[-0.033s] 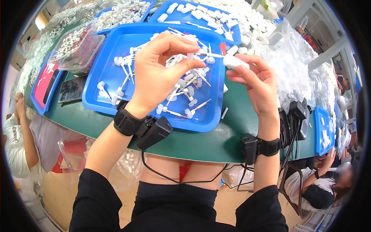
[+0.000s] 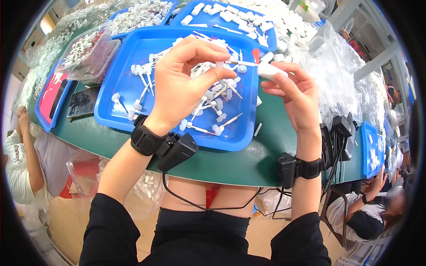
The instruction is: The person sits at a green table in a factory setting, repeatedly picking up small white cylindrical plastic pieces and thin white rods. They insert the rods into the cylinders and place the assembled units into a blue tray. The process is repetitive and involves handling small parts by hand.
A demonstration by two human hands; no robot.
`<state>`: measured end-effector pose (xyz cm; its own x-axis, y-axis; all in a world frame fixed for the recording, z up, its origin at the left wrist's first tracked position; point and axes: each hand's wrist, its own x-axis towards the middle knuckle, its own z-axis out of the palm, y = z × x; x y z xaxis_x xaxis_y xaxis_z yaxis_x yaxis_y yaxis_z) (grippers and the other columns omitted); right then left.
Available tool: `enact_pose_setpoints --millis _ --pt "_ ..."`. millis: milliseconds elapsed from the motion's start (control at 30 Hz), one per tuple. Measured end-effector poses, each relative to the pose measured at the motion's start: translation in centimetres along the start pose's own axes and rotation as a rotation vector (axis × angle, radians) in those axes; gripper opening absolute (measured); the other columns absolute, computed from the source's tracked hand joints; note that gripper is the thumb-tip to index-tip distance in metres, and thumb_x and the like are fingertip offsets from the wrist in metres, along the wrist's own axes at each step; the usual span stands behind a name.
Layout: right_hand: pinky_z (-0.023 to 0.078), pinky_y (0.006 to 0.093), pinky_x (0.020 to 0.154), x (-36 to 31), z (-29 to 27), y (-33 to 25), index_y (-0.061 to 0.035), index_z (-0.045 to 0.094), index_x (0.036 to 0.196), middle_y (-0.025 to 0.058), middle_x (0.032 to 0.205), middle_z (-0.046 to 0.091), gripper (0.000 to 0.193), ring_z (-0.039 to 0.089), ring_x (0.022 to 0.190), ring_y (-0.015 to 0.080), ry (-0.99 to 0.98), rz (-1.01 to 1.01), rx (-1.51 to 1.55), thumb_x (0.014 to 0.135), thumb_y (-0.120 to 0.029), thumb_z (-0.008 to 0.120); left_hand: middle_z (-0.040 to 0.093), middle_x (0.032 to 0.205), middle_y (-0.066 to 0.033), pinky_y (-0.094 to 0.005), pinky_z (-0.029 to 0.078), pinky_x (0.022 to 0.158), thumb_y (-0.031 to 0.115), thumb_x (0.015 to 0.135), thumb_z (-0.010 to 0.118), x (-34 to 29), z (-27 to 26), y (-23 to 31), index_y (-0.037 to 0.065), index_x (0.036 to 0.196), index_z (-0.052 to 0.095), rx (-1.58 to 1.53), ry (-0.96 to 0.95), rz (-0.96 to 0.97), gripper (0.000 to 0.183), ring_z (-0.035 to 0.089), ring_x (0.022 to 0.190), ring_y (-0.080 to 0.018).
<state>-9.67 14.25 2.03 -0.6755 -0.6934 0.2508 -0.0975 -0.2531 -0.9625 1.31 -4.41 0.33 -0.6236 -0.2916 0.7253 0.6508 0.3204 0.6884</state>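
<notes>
My left hand [image 2: 184, 73] pinches the pale cap of a thin white applicator stick [image 2: 242, 63] between thumb and fingertips. The stick points right, level, above the blue tray. My right hand [image 2: 295, 88] is closed on a small white bottle [image 2: 270, 71], which lies on its side in the fingers. The stick's far end meets the bottle's left end; whether it is inside cannot be made out. Under my left hand, a large blue tray [image 2: 113, 88] carries many similar white sticks with pale caps.
A clear plastic box [image 2: 95, 66] of small parts stands left of the tray, near a phone [image 2: 83, 103]. Behind is a blue tray [image 2: 273, 42] of white bottles. Plastic bags [image 2: 333, 66] heap at the right, by black cabled devices [image 2: 341, 133]. Other people sit at both sides.
</notes>
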Motion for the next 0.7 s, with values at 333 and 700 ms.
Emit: enact_pose_setpoints --millis 333,700 --pt "0.051 0.0254 0.059 -0.1 -0.2 0.4 0.0030 0.059 0.102 0.0137 0.083 0.065 0.026 0.063 0.063 0.0161 -0.064 0.044 -0.065 0.084 -0.016 0.062 0.060 0.094 -0.0099 -0.0287 0.053 0.077 -0.011 0.067 0.068 -0.2 0.0 -0.3 -0.001 0.090 0.064 0.062 -0.040 0.063 0.025 0.058 0.090 -0.0172" --pt "0.046 0.0226 0.051 -0.3 -0.3 0.1 0.0035 0.058 0.098 0.0107 0.066 0.062 0.030 0.058 0.054 0.0130 -0.167 0.118 -0.063 0.090 -0.025 0.053 0.064 0.096 -0.0096 -0.0275 0.054 0.075 -0.007 0.072 0.065 -0.1 0.2 0.7 0.000 0.096 0.064 -0.111 -0.064 -0.252 0.025 0.061 0.086 -0.0152"
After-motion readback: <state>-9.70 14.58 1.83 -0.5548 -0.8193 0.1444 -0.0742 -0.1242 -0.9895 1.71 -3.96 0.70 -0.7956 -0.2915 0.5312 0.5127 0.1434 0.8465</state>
